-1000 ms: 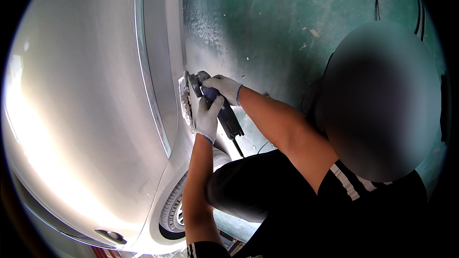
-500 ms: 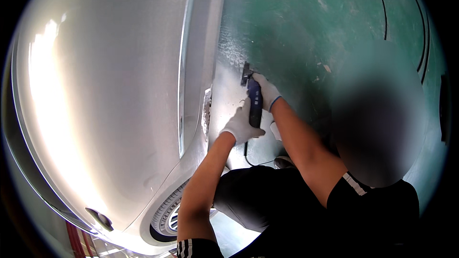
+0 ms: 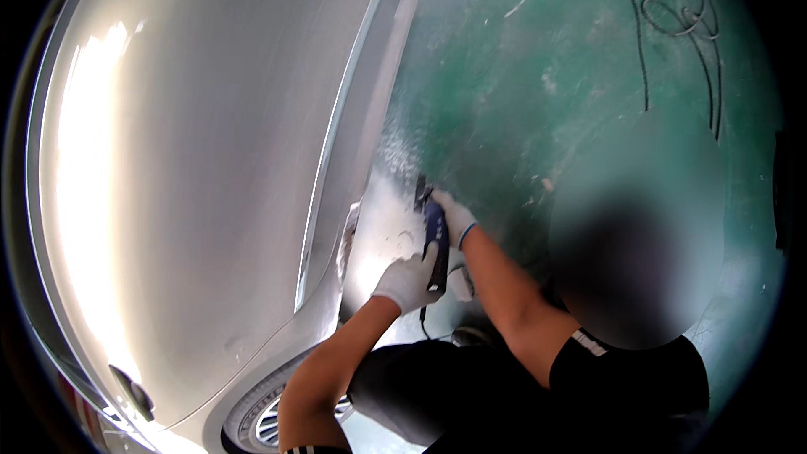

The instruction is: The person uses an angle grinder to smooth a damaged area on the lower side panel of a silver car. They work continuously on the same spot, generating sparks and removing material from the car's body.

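A dark blue angle grinder (image 3: 436,240) is held in both of my white-gloved hands beside the lower side of a silver car. My left hand (image 3: 409,281) is closed round the rear of its body, close to the power cord. My right hand (image 3: 454,217) grips the front, just behind the dark grinder head (image 3: 420,192). That head stands a little away from the car's sill, where a rough whitish damaged patch (image 3: 345,240) shows along the edge. The fingers of my right hand are partly hidden behind the tool.
The silver car side (image 3: 218,168) fills the left, with a door handle (image 3: 132,391) and a wheel (image 3: 261,416) low down. Pale dust (image 3: 395,151) lies on the green floor (image 3: 496,67). Black cables (image 3: 689,25) coil at upper right. A blurred patch hides the right side.
The view has shifted, so the grinder and both hands appear lower in the picture. Against the car, the grinder head is slightly nearer the damaged patch. Both hands still hold the grinder.
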Action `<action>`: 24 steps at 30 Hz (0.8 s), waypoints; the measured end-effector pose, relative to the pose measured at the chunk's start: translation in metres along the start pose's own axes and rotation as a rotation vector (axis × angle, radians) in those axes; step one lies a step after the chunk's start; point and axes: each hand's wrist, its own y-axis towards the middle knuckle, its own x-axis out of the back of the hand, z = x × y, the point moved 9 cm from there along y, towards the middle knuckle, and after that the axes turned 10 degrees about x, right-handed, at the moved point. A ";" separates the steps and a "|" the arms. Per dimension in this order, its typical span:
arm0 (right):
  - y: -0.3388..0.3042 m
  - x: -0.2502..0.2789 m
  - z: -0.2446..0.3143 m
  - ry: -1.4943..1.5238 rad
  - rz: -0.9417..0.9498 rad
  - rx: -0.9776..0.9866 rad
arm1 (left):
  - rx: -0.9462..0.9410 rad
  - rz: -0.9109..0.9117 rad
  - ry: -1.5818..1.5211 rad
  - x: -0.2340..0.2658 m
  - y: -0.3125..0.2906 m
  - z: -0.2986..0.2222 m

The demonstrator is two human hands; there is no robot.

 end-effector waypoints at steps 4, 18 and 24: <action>0.001 0.006 -0.008 -0.028 0.031 -0.006 | 0.020 0.056 0.018 -0.007 -0.002 -0.001; -0.007 0.029 -0.099 -0.156 0.163 -0.029 | 0.452 -0.130 -0.896 -0.104 0.059 0.072; -0.019 0.031 -0.088 -0.525 0.137 -0.061 | 0.425 -0.233 -0.900 -0.126 0.062 0.077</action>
